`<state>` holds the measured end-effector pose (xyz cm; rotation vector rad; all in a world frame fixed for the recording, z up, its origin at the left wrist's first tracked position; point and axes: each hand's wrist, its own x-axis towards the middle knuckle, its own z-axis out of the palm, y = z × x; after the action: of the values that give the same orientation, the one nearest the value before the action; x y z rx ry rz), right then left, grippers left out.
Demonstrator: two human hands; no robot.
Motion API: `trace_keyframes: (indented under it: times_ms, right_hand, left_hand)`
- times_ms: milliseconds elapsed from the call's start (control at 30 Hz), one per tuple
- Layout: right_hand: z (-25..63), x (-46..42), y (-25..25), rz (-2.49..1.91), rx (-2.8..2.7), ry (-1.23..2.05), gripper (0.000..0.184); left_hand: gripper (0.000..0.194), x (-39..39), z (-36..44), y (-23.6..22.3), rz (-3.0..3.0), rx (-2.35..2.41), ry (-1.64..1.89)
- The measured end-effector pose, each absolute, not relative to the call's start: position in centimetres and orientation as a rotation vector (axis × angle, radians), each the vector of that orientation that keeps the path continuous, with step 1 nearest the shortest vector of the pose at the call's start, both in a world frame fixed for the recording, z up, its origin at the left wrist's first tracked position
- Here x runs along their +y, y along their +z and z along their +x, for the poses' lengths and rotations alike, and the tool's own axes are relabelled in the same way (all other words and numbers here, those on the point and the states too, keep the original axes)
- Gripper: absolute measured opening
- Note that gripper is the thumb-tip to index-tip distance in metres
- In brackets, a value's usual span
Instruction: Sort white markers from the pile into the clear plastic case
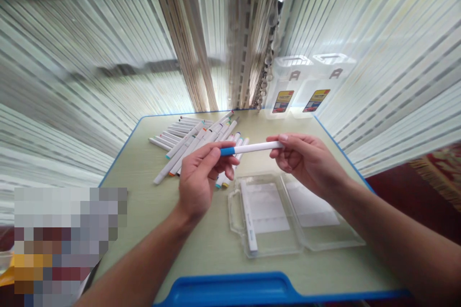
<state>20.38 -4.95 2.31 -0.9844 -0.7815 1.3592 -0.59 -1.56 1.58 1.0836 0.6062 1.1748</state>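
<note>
Both hands hold a white marker (252,147) level in the air above the table, its blue-banded end pinched in my left hand (200,180). My right hand (304,158) grips its opposite end between thumb and fingers. Below and beyond my left hand lies a loose heap of white markers (190,146) with coloured ends, partly hidden by that hand. Under my right hand sits an open clear plastic case (291,216). One white marker (249,216) lies inside its left half.
The pale green table (144,196) has a blue edge, with a blue raised rim (223,290) nearest me. Two clear plastic boxes (306,84) stand beyond its far right corner. Striped curtains (180,57) hang behind. A pixelated patch covers the lower left.
</note>
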Motion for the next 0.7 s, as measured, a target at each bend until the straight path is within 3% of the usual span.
trace_keyframes:
  times_ms: [700]
  right_hand:
    - [20.7, -4.5, 2.1, -1.024, -0.585, 1.451, 0.016]
  left_hand:
    - [0.034, -3.0, -1.2, 1.2, 1.41, 0.497, 1.092]
